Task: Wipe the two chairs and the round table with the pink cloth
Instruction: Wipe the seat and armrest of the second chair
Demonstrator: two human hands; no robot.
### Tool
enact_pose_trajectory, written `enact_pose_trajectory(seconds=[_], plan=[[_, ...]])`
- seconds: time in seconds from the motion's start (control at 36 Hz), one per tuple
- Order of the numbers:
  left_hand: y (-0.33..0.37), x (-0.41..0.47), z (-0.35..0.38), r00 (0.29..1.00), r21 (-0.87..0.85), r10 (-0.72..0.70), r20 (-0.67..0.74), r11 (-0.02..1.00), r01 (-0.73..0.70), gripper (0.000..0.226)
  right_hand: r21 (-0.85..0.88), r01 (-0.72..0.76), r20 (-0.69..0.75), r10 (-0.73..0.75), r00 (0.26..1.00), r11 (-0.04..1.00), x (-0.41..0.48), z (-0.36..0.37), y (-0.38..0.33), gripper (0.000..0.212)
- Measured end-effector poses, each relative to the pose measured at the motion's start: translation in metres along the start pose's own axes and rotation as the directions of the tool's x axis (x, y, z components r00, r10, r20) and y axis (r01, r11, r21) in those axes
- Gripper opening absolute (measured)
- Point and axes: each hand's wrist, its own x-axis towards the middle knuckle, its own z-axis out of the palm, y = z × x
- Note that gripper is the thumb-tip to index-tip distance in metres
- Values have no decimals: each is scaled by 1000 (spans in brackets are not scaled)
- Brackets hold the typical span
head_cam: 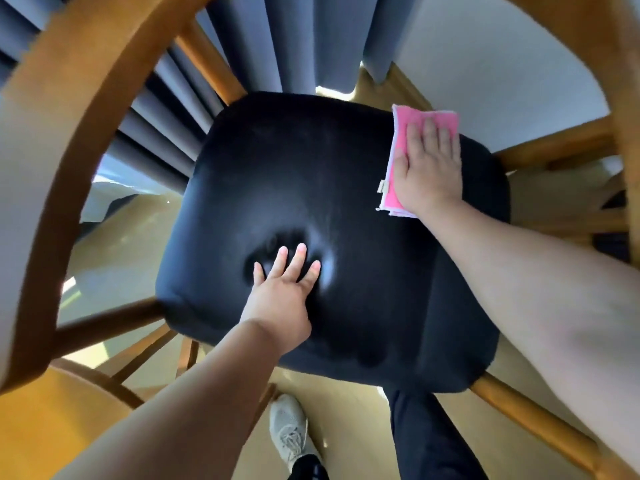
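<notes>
**A:** What's nearest?
**B:** A pale shoe (289, 427) on the tan floor (341, 403) at six o'clock, then the black chair seat (294, 174).
**A:** And the grips?
**B:** The left grip (280, 296) is released, fingers spread flat near the seat's middle. The right grip (429, 168), also released, presses the pink cloth (401, 133) flat at the seat's two o'clock corner.
**A:** Edges?
**B:** A wooden frame (52, 150) rings the seat, with a grey curtain (277, 39) at twelve.

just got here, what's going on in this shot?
A person is wiping a chair's black seat. The right hand presses the pink cloth flat on the seat's far right corner. The left hand rests open near the seat's middle, fingers spread, denting it.
</notes>
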Motion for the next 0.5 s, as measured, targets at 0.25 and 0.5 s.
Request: enact_pose_trajectory(seconds=[0.25, 0.5], plan=[[-3, 0, 3, 998, 14, 17, -54, 1000, -16, 89, -10, -151, 48, 151, 987, 988, -139, 30, 11, 64], [4, -1, 1, 998, 4, -10, -68, 1000, 10, 85, 64, -224, 55, 220, 974, 973, -246, 60, 6, 63]])
